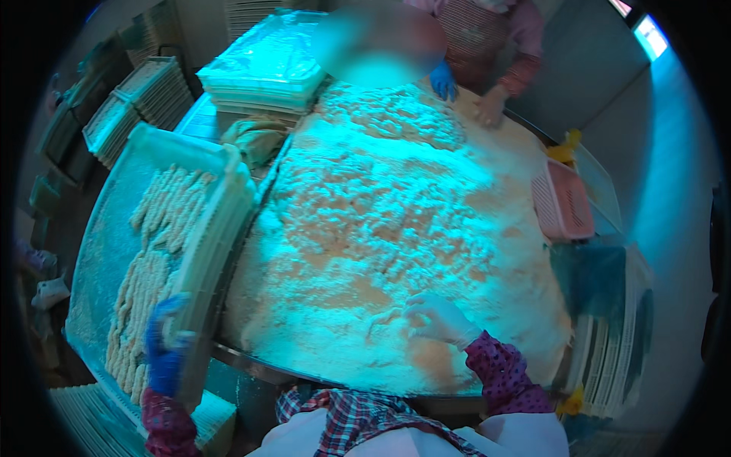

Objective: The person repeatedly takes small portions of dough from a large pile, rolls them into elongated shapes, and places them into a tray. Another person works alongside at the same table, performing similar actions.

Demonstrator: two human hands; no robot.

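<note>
My left hand (166, 344), in a blue glove and motion-blurred, is at the inner side of a pale blue tray (99, 286) holding rows of white-coated strips (141, 320); whether it grips anything is unclear. My right hand (440, 318), in a white glove, is low over a broad bed of white powdery coating (365, 213) on the worktable, fingers curled down at a faint coated piece (384, 324); what they hold is hard to make out.
Across the table a co-worker (480, 42) has a blue-gloved and a pale-gloved hand in the powder. Stacked trays (259, 68) and a crumpled cloth (251, 139) are at back left. A pink basket (561, 199) and upright racks (601, 343) line the right; more tray stacks (137, 107) stand far left.
</note>
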